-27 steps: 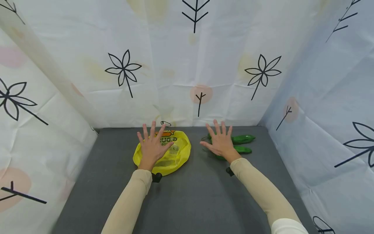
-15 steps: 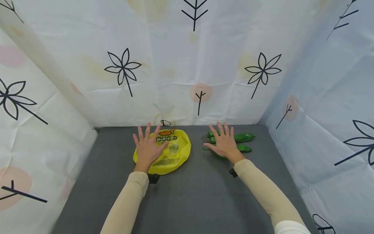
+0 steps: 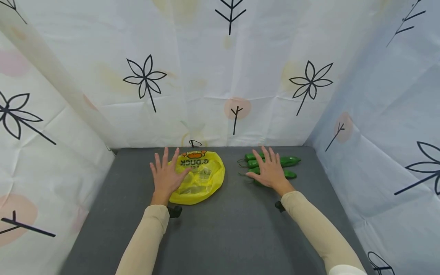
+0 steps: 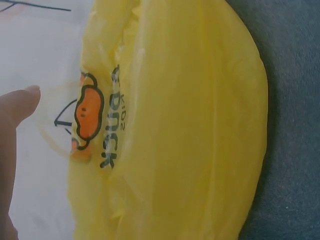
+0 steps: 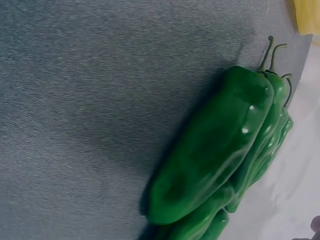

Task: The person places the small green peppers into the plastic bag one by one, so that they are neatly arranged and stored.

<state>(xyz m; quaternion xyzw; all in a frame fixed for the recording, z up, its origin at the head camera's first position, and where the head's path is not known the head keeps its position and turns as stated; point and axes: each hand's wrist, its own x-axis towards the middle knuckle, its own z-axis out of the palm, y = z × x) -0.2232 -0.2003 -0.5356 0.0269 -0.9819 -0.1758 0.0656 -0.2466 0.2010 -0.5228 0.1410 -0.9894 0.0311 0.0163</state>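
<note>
Basically, both hands are up front with fingers spread wide, neither holding anything. Left hand (image 3: 166,179) is left of centre in the head view, palm down, straight fingers fanned toward the back, covering the left edge of the yellow bag (image 3: 206,183). Contact with it can't be told from the head view; in the left wrist view the thumb (image 4: 20,106) sits at the left edge, apart from the bag. Right hand (image 3: 271,173) is right of centre, fingers also straight and splayed, thumb out to the left, hiding part of the green peppers (image 3: 290,161); no grip on them.

Bag lies flattish and crumpled on the grey tabletop (image 3: 223,236), middle of the frame slightly left, with an orange cartoon shape and dark "DUCK" lettering at its far edge. Peppers lie in a bunch right of the bag, apart from it, stems pointing left in the head view. Right wrist view has them glossy, side by side and touching, at the lower right.

White sheet (image 3: 268,46) with black flower and twig drawings stands behind and along both sides. Beige sleeves (image 3: 142,236) come in from the bottom; a black gadget (image 3: 175,211) shows at the left wrist.
</note>
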